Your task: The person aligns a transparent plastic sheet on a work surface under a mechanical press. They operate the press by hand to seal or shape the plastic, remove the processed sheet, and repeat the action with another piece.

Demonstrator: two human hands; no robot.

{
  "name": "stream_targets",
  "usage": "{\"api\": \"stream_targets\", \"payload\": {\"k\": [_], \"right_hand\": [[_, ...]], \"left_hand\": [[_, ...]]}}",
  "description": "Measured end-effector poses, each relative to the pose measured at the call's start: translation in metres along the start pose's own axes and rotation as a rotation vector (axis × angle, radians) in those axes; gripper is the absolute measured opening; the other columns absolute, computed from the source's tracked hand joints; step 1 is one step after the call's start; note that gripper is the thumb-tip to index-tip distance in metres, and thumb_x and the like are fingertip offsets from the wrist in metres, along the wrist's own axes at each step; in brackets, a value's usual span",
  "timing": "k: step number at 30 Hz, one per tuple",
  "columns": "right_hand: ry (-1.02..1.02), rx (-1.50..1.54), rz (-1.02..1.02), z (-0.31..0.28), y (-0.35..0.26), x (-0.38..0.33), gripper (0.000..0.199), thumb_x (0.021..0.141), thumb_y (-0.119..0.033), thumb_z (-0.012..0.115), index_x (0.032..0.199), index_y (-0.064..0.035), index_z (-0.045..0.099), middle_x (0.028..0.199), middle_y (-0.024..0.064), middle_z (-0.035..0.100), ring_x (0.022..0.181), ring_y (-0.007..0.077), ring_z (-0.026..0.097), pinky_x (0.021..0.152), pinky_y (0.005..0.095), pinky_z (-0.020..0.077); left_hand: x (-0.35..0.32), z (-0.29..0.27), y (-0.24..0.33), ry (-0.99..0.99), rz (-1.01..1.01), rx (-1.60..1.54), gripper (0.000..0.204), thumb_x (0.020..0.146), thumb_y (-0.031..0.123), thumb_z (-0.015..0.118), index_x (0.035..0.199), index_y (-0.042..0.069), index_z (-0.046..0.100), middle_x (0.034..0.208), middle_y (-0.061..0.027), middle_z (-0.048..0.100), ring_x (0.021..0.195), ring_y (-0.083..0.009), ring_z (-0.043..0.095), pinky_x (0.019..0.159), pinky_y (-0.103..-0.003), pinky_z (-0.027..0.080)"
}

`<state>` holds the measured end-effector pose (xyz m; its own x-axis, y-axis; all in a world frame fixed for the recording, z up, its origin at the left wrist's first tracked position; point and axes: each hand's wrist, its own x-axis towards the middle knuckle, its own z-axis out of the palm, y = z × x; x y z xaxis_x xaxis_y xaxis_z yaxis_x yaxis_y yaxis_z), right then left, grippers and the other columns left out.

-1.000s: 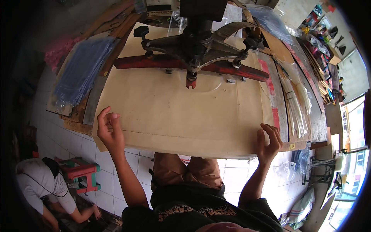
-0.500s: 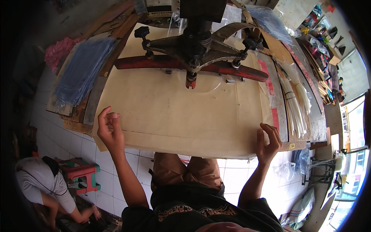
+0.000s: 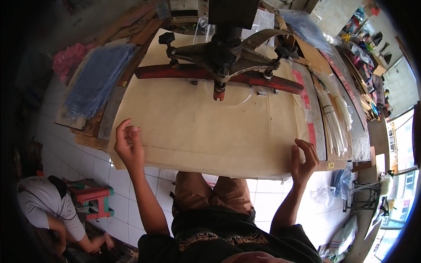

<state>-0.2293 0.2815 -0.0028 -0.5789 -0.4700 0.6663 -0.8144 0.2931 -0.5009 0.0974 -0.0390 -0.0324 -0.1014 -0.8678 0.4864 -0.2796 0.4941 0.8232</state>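
My left hand (image 3: 130,144) is at the left front of a wide tan sheet (image 3: 206,127), its fingers loosely curled with the thumb apart and nothing in them. On the other side, my right hand (image 3: 305,158) is held at the right front edge of the sheet, fingers bent and thumb apart, also holding nothing. Whether either hand touches the sheet I cannot tell. Across the back of the sheet stands a dark metal press head (image 3: 223,57) with black knobs and a long red bar (image 3: 175,71) beneath it.
Clear bluish plastic sheets (image 3: 98,83) are stacked at the left, beside a pink bundle (image 3: 70,59). Bundled pale strips (image 3: 331,118) lie on the right of the table. A person (image 3: 52,206) bends low beside a red and green stool (image 3: 94,199) at the lower left.
The view has shifted slightly, so the left side of the scene sits a little further right. My left fingers look slightly more curled; my right hand has stayed put.
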Motion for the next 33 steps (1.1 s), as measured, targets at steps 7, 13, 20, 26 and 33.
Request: {"api": "stream_targets", "payload": {"k": [7,13,20,26,33], "right_hand": [[0.017,0.020,0.000,-0.001,-0.003,-0.001,0.017,0.086,0.001,0.075,0.102,0.0029,0.077,0.097,0.0162,0.076,0.092,0.0302,0.073,0.084,0.0382,0.0558],[0.015,0.059,-0.003,-0.001,-0.001,-0.001,0.017,0.086,0.000,0.075,0.102,0.0031,0.077,0.097,0.0159,0.077,0.090,0.0296,0.072,0.085,0.0381,0.0553],[-0.068,0.001,-0.099,-0.002,-0.008,0.009,0.017,0.085,-0.006,0.078,0.101,-0.0016,0.078,0.097,0.0134,0.077,0.088,0.0308,0.072,0.083,0.0398,0.0570],[-0.367,-0.146,-0.253,0.032,-0.020,0.057,0.023,0.087,-0.023,0.076,0.106,-0.0102,0.077,0.093,0.0108,0.077,0.087,0.0303,0.073,0.076,0.0429,0.0582],[-0.338,-0.437,-0.484,0.115,-0.004,0.107,0.030,0.091,-0.024,0.071,0.116,-0.0075,0.069,0.086,0.0120,0.073,0.076,0.0306,0.073,0.070,0.0427,0.0585]], "left_hand": [[0.000,0.001,-0.004,0.006,0.017,-0.052,0.024,0.101,0.010,0.063,0.123,0.003,0.066,0.087,-0.0048,0.070,0.083,-0.0112,0.064,0.077,-0.026,0.048],[0.003,0.003,-0.006,0.006,0.057,-0.078,0.025,0.097,0.006,0.065,0.121,0.004,0.066,0.082,-0.0045,0.070,0.075,-0.0103,0.060,0.069,-0.026,0.047],[0.010,0.006,0.003,-0.095,0.213,0.104,0.025,0.092,0.010,0.071,0.116,0.005,0.067,0.081,-0.0070,0.070,0.067,-0.0193,0.057,0.068,-0.035,0.049],[0.026,0.049,0.041,-0.455,0.460,0.162,0.027,0.090,0.012,0.072,0.115,0.006,0.068,0.089,-0.0116,0.073,0.076,-0.0320,0.070,0.074,-0.044,0.054],[0.057,0.119,0.051,-0.520,0.702,0.338,0.026,0.091,0.014,0.070,0.115,0.006,0.067,0.097,-0.0162,0.074,0.082,-0.0366,0.073,0.073,-0.048,0.058]]}}
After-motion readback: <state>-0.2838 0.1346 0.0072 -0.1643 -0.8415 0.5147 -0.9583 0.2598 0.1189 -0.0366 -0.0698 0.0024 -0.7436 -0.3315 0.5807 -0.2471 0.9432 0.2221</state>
